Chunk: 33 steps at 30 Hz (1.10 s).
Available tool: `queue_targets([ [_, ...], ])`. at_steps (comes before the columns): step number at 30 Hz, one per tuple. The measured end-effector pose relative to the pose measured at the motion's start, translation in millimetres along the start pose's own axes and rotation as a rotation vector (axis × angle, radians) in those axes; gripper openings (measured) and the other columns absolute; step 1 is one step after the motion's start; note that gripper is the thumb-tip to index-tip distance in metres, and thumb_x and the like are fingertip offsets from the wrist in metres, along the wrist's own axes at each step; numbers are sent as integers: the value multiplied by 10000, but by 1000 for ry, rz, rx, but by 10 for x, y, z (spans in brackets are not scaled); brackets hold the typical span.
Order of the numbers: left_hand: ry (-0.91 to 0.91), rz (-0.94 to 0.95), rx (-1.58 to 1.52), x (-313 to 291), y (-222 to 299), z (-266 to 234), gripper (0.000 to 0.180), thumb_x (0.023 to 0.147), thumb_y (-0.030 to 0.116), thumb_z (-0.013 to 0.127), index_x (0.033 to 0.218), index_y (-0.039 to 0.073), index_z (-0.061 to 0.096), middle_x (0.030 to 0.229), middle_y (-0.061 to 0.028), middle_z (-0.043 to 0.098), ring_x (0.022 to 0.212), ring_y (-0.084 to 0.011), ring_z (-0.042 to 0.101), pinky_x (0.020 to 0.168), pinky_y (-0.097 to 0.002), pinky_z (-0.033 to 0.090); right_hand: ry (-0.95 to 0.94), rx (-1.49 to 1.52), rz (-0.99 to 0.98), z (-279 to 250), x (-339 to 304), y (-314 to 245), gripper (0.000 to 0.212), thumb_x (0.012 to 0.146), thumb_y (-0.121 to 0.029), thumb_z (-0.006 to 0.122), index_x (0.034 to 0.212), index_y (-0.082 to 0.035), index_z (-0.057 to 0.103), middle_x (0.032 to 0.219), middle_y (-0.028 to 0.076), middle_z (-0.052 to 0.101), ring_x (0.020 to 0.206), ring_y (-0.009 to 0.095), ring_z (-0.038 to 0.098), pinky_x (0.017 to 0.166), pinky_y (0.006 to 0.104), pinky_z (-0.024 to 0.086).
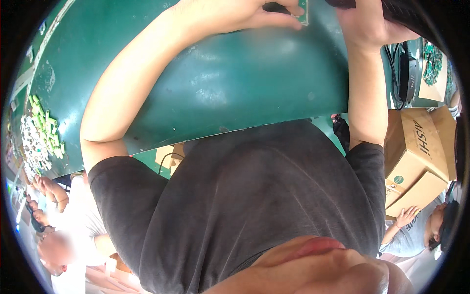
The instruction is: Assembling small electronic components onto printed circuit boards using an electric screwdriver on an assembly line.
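At the top edge, my left hand (245,14) pinches a small green circuit board (305,13) by its near left edge, thumb and fingertips closed on it. The board is partly cut off by the picture's edge. To its right is my right hand (367,24), with its thumb pointing up out of the picture. A dark object (406,14) lies against this hand; its kind does not show, and most of the fingers are hidden or out of view. Both forearms reach over the green tabletop (235,83).
Light-green and white cylindrical parts (46,125) lie heaped at the left table end. On the right are a black device with cables (406,73), a pile of green boards (432,61) and a cardboard box (411,152). Co-workers sit on both sides; one's hand (407,215) touches the box.
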<state>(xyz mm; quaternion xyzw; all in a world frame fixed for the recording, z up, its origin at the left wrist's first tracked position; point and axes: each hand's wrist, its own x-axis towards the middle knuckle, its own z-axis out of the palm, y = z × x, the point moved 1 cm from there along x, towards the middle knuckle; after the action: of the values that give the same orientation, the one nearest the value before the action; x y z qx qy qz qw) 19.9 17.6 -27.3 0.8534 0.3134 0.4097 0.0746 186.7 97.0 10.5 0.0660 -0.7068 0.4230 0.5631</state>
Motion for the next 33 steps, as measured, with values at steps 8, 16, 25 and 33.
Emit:
queue_targets([
  [8, 15, -1, 24, 7, 33, 15, 192, 770, 184, 843, 866, 35, 770, 1362, -271, 575, 1239, -423, 575, 1022, -443, 508, -105, -35, 3, -96, 21, -24, 794, 887, 136, 532, 1564, -92, 186, 1025, 83, 466, 591, 128, 512, 513, 277, 505],
  [16, 7, -13, -3, -9, 20, 19, 187, 772, 181, 843, 867, 37, 772, 1368, -261, 578, 1250, -416, 572, 1027, -443, 508, -97, 5, 92, -43, 79, -99, 789, 896, 98, 552, 1569, -88, 187, 1015, 79, 461, 583, 126, 508, 502, 277, 498],
  [25, -8, -34, -1, 26, -16, 21, 191, 779, 186, 839, 873, 35, 772, 1377, -249, 577, 1263, -405, 568, 1036, -439, 503, -73, 3, 25, -81, 53, 42, 574, 896, 101, 555, 1407, -42, 336, 1003, 73, 465, 599, 127, 542, 507, 281, 517],
  [33, -16, -53, 4, 94, -42, 24, 196, 790, 200, 831, 884, 37, 776, 1379, -248, 577, 1270, -401, 565, 1053, -438, 490, -99, 9, 86, -79, 155, 102, 676, 886, 121, 542, 1487, -51, 283, 1009, 80, 473, 589, 125, 534, 500, 278, 518],
])
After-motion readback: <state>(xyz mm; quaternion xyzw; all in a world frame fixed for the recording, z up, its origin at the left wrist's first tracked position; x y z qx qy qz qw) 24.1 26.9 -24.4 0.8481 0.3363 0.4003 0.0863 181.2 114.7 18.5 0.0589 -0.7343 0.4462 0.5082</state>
